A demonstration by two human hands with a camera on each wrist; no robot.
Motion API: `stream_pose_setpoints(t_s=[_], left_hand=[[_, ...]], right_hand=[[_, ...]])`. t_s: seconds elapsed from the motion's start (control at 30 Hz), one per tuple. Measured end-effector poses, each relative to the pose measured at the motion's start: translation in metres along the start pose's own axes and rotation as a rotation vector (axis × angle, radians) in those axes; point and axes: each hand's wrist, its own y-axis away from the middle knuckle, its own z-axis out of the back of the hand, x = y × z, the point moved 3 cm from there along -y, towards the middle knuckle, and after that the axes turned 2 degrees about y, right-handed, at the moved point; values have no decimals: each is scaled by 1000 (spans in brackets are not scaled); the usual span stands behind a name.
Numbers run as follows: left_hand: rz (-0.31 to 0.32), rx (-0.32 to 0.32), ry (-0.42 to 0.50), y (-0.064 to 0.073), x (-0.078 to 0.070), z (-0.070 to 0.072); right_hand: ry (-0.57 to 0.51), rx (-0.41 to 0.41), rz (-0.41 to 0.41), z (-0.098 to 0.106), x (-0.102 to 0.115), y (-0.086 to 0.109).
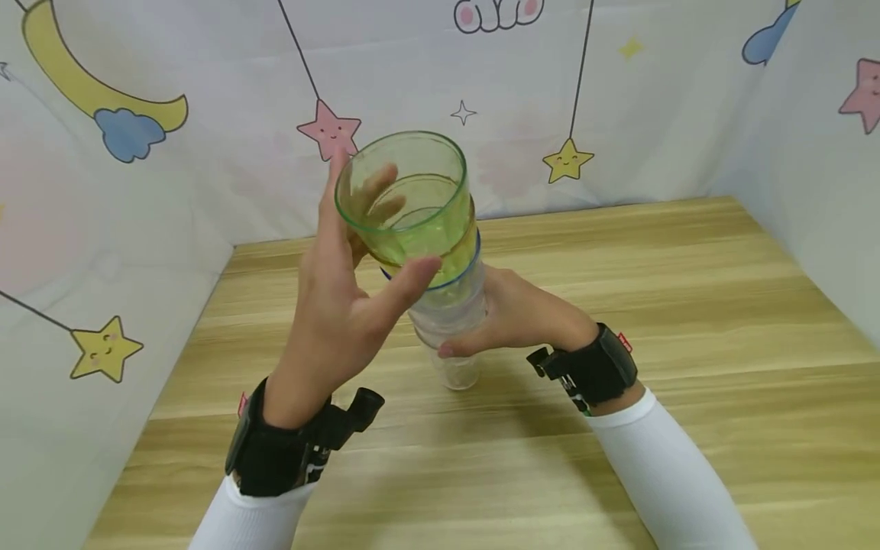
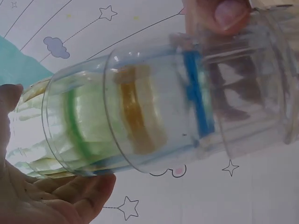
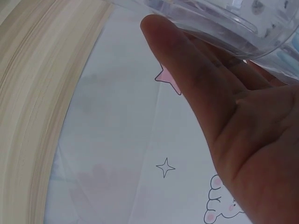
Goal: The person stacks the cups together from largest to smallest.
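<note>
A tall stack of nested clear cups stands over the table. On top is a green-rimmed tumbler (image 1: 402, 246), with an amber-tinted band and a blue rim (image 1: 455, 284) showing beneath it. Colourless cups (image 1: 459, 373) make up the lower end. My left hand (image 1: 337, 305) wraps the green tumbler, thumb on the near side and fingers behind it, partly seen through the wall. Lower down, my right hand (image 1: 525, 312) grips the colourless cups, its far fingers hidden. In the left wrist view the stack (image 2: 93, 116) shows green, amber and blue bands through its walls.
The wood-grain table (image 1: 687, 305) lies under both hands. A white cloth backdrop (image 1: 516, 99) printed with stars, a moon and clouds rises behind it and along both sides. Black wrist cameras (image 1: 282, 451) sit on both wrists.
</note>
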Motion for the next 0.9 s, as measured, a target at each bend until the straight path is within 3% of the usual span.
stream_pose_setpoints(t_s=[0.2, 0.6, 0.73, 0.9], left_hand=[[-63, 19, -51, 8, 9, -1], [-84, 2, -209, 27, 13, 9], [-87, 31, -311, 27, 11, 15], [-44, 119, -350, 28, 13, 16]], right_hand=[[-17, -8, 7, 3, 0, 1], [12, 26, -28, -5, -2, -3], [38, 7, -47, -2, -1, -2], [25, 1, -45, -1, -3, 0]])
